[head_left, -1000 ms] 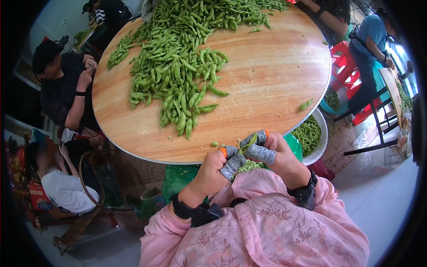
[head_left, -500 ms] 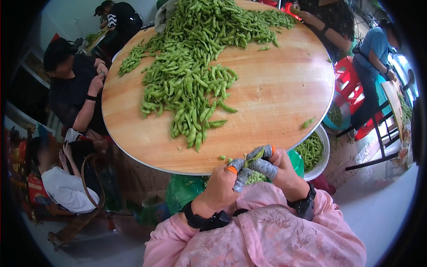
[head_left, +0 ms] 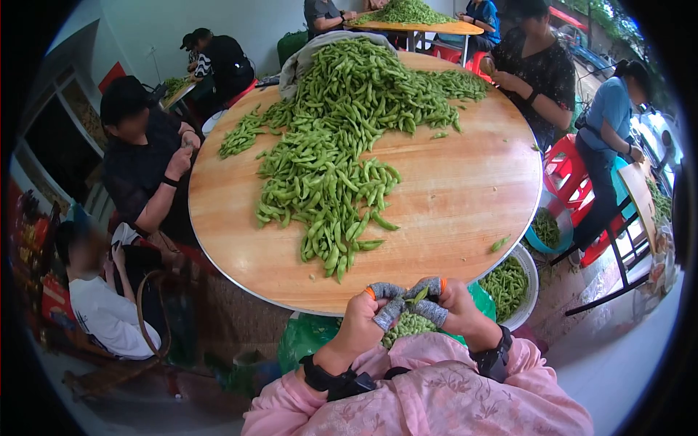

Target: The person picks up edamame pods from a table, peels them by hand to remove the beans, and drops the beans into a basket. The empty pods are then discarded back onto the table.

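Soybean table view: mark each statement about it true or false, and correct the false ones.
1. The left hand and right hand meet at a green pod. True.
2. The wooden tabletop is square. False: it is rounded.
3. Gray cloth lies beside the pod heap. True.
4. The white basin beside the table is empty. False: it holds green pods.
5. The left hand wears no finger covers. False: gray finger covers are on it.
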